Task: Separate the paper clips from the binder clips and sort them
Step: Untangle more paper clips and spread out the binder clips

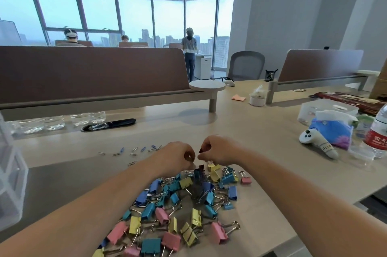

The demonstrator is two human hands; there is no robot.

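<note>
A heap of coloured binder clips (180,210), pink, yellow, teal and blue, lies on the desk in front of me. Several paper clips (134,151), silver and blue, are spread out to the left beyond the heap. My left hand (178,156) and my right hand (217,148) hover close together over the far edge of the heap, both with curled fingers. My right hand pinches a small dark red clip (201,149). My left hand's fingertips pinch something small that I cannot make out.
A white game controller (318,143), a blue pouch (333,131), a water bottle (379,133) and a clear box (322,110) stand at the right. Clear cups (52,122) line the back left. A plastic drawer unit (10,183) sits at the left edge.
</note>
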